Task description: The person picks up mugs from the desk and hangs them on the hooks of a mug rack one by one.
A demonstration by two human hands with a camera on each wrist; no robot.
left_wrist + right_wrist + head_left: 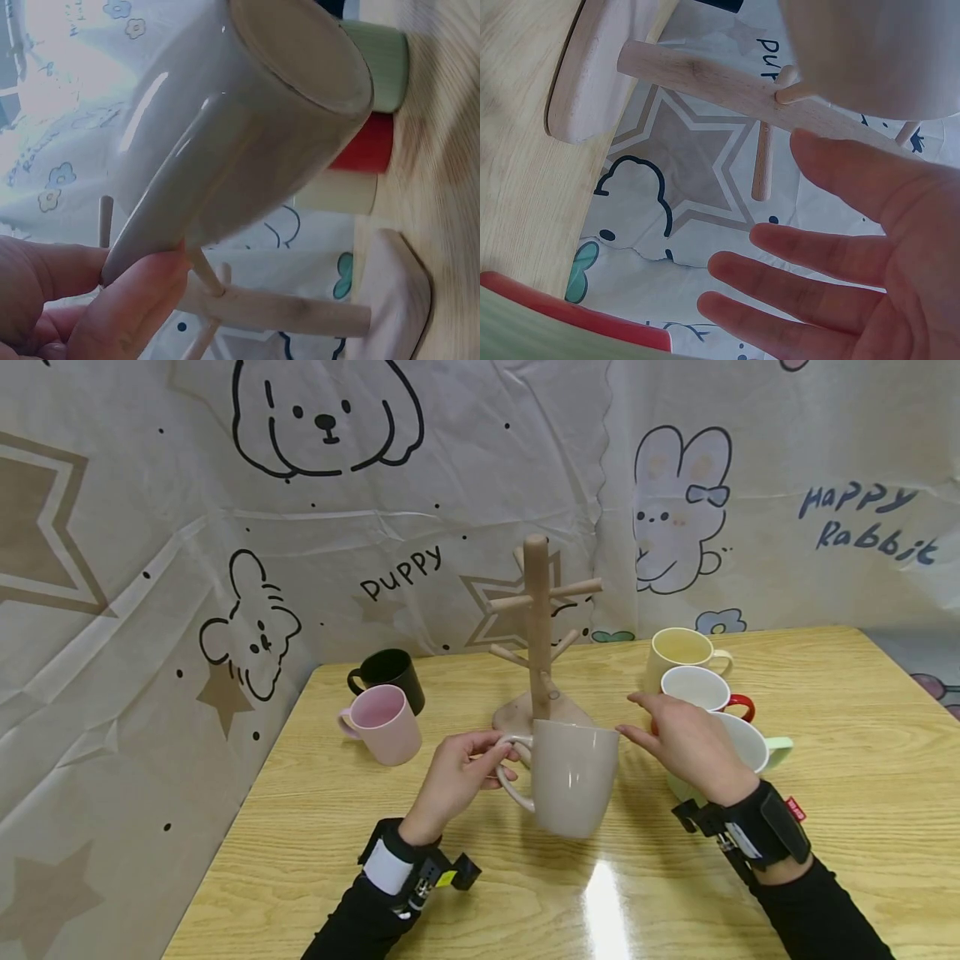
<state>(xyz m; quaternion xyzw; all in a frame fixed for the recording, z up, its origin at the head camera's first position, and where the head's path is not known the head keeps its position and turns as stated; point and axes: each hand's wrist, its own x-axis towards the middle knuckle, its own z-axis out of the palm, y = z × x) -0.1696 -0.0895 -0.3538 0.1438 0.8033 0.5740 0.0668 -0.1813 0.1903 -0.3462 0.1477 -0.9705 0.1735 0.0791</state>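
Note:
My left hand [452, 774] pinches the handle of a glossy off-white mug [573, 781] between thumb and fingers. The mug hangs in front of a wooden mug tree [538, 635], its rim upward and its handle toward the left. In the left wrist view the pale bottom of the mug [304, 52] shows, clear of the tabletop. To the right of the mug is my right hand [697, 747], fingers apart and holding nothing, thumb near the mug's rim. The right wrist view has the fingers [802, 289] spread below the mug [877, 60].
A black mug [405, 681] and a pink mug [390, 735] stand at the left of the wooden table [300, 860]. On the right, a yellow mug [678, 647], a white mug with red handle [741, 707] and a pale green mug [778, 752] form a row. Behind hangs a printed cloth [480, 460].

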